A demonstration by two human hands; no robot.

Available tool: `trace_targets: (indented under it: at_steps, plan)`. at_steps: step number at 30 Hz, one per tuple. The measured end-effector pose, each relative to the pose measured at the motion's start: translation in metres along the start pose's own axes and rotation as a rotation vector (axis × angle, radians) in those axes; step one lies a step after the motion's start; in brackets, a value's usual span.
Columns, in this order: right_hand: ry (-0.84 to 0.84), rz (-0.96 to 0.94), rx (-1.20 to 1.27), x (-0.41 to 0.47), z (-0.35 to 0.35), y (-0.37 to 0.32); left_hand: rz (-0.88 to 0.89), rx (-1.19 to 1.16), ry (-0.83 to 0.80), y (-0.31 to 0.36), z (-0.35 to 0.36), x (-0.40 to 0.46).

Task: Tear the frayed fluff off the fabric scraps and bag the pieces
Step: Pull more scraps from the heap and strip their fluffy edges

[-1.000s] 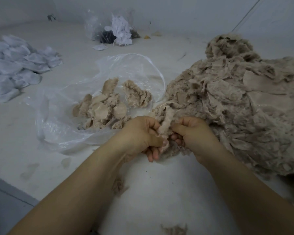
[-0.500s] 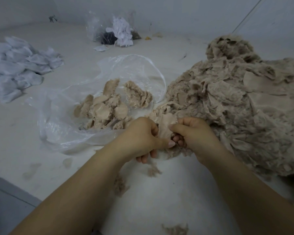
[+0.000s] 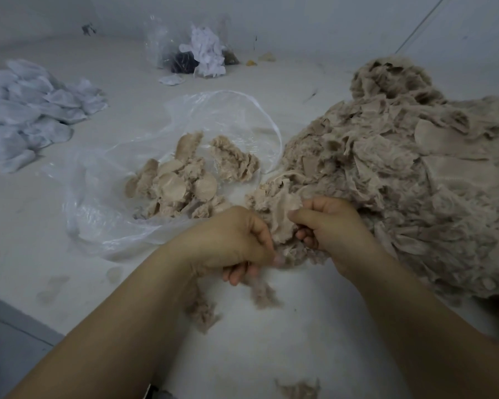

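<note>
From the head view, the person's right hand [image 3: 329, 226] pinches a beige scrap [image 3: 284, 214] at the edge of the big scrap pile [image 3: 401, 180], and the left hand [image 3: 234, 240] grips its frayed fluff [image 3: 264, 292] below. The open bag [image 3: 104, 203] with cleaned pieces [image 3: 182, 185] lies just left. If the pull is uneven, I think the scrap itself may rip, or fluff may scatter on the floor.

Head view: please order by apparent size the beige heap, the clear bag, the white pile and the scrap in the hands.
1. beige heap
2. clear bag
3. white pile, cut by the frame edge and farther away, so unsure against the bag
4. scrap
</note>
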State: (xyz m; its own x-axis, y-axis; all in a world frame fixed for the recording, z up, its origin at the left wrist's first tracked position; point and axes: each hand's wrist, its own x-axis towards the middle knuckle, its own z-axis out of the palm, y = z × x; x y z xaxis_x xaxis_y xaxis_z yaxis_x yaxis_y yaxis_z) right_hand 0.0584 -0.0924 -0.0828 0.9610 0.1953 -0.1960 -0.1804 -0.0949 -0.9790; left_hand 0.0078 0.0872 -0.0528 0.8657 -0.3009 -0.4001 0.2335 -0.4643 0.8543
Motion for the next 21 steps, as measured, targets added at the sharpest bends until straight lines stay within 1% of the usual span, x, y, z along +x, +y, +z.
trace_targets:
  at_steps: [2, 4, 7, 12, 16, 21]
  plan:
    - [-0.014, -0.006, -0.013, -0.001, 0.000, -0.001, 0.019, -0.025, 0.221, 0.003, 0.004, 0.006]
    - [-0.020, -0.010, -0.029, -0.002, 0.000, -0.001, 0.037, -0.034, 0.337, 0.005, 0.010, 0.011]
    - [-0.031, -0.011, -0.035, -0.002, -0.001, -0.002, 0.063, -0.066, 0.381, 0.006, 0.016, 0.017]
    - [-0.066, -0.018, -0.035, -0.002, -0.003, -0.003, 0.116, -0.252, 0.484, 0.007, 0.014, 0.020]
    - [-0.096, -0.030, -0.071, -0.004, -0.003, -0.003, 0.142, -0.228, 0.476, 0.010, 0.015, 0.023]
    - [-0.141, 0.017, -0.070, -0.003, -0.003, -0.003, 0.155, -0.295, 0.505, 0.010, 0.018, 0.025]
